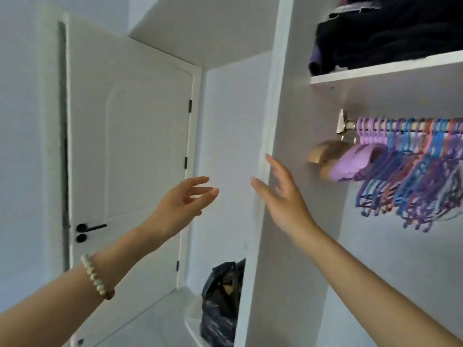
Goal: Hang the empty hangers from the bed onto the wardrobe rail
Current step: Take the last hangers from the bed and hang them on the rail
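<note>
Several plastic hangers [411, 171] in purple, blue and orange hang packed together on the wardrobe rail [350, 125] at the right. A wooden hanger carrying a lilac garment [350, 162] hangs at the rail's left end. My left hand [183, 206] is raised in front of the white wall, fingers spread, holding nothing. My right hand [283, 196] is raised by the wardrobe's side panel [275, 96], fingers straight, also empty, well to the left of the hangers. The bed is out of view.
A shelf [375, 71] above the rail holds dark folded clothes [388, 33]. A white door [125, 146] with a black handle [87, 227] stands at the left. A black plastic bag [223, 304] sits on the floor beside the wardrobe.
</note>
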### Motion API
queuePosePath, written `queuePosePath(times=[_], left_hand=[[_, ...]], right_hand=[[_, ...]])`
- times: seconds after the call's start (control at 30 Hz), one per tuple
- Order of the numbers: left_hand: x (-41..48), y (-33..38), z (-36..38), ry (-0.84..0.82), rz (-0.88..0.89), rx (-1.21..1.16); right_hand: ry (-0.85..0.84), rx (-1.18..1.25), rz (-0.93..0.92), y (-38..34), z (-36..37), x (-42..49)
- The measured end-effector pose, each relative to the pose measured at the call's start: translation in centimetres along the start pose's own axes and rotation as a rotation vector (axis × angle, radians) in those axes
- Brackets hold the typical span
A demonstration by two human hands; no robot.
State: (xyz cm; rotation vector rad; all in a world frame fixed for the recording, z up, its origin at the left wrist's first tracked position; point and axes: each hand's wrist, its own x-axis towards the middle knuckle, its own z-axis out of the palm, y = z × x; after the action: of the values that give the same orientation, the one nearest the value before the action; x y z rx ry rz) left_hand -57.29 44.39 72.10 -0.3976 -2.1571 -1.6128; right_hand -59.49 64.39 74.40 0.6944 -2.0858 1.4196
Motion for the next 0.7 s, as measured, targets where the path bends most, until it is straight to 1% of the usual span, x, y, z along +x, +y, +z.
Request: queuePosePath(times=[0.1, 0.23, 0.33, 0.43, 0.53, 0.7], left_hand=[[-5.0, -4.4, -10.4, 0.101, -0.086, 0.193], [-13.4, -10.2, -23.4, 0.287, -0.288, 0.335], [-20.7, -15.3, -31.3, 0.420, -0.435, 0.415], [-28.8, -20.9, -36.8, 0.520, -0.615, 0.412], [-37.5, -26.1, -40.9, 0.612, -0.818, 0.406], [-51.9, -32.8, -44.3, 0.678, -1.164, 0.388]], right_hand=[[-0.224, 0.057, 0.062, -1.8, 9.7, -1.6], [-0.504, 0.090, 0.135, -3.2, 23.9, -4.9], [-0.676, 0.100, 0.179, -3.9, 34.4, -8.8], [-0.861, 0.076, 0.210, -4.0, 44.0, -14.3], [-1.024, 0.041, 0.238, -3.5, 52.2, -20.9], [-1.272, -0.007, 0.304, -1.8, 62.0, -32.8]])
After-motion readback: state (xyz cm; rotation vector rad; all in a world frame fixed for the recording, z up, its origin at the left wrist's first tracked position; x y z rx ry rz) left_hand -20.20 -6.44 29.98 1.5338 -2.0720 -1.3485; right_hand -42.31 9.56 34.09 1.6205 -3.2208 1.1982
